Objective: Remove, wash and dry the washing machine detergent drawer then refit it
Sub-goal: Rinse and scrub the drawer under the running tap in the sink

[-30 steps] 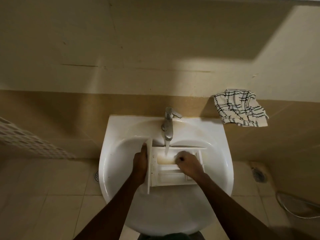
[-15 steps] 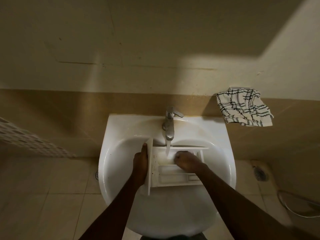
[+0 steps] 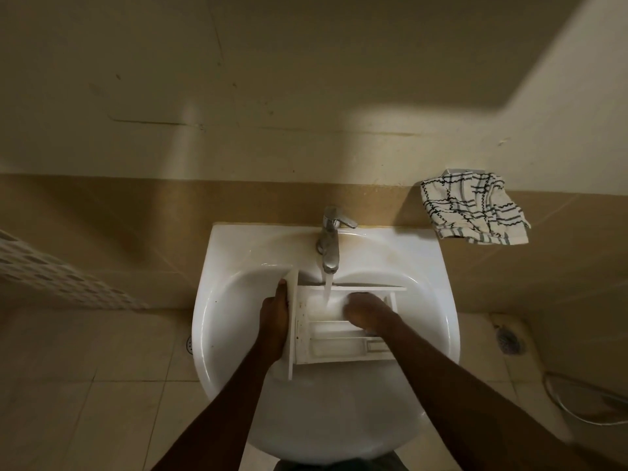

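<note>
The white detergent drawer (image 3: 339,348) lies flat inside the white sink (image 3: 438,300), its compartments facing up. My left hand (image 3: 273,321) grips the drawer's front panel at its left end. My right hand (image 3: 368,312) reaches into the rear compartment with its fingers bent down onto the plastic. Water (image 3: 328,287) runs from the chrome tap (image 3: 330,243) into that compartment, just left of my right fingers.
A checked cloth (image 3: 472,212) hangs on the wall ledge to the right of the sink. A white perforated basket (image 3: 51,280) stands at the left. On the tiled floor to the right are a drain (image 3: 508,339) and a hose (image 3: 577,406).
My right hand has slid from the drawer's middle up towards its rear compartment, under the stream. The left hand keeps its hold on the front panel.
</note>
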